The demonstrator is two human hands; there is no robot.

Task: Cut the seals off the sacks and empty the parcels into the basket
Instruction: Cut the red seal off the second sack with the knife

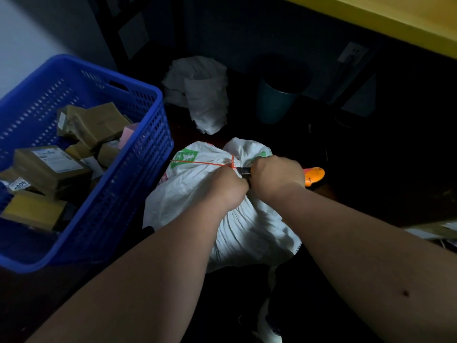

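Observation:
A full white woven sack [237,224] with green print stands on the dark floor in the middle. A red plastic seal [210,164] ties its bunched neck, its tail sticking out to the left. My left hand [228,188] grips the gathered neck just below the seal. My right hand [277,175] holds an orange-handled cutter [314,175], whose dark blade tip touches the seal at the knot. The blue slotted basket [138,154] stands to the left, with several brown parcels [52,167] in it.
A crumpled white sack [200,95] lies on the floor behind. A dark bin [274,102] stands further back under a yellow-edged table [385,18]. A white shoe [269,325] shows at the bottom edge. The floor around is very dark.

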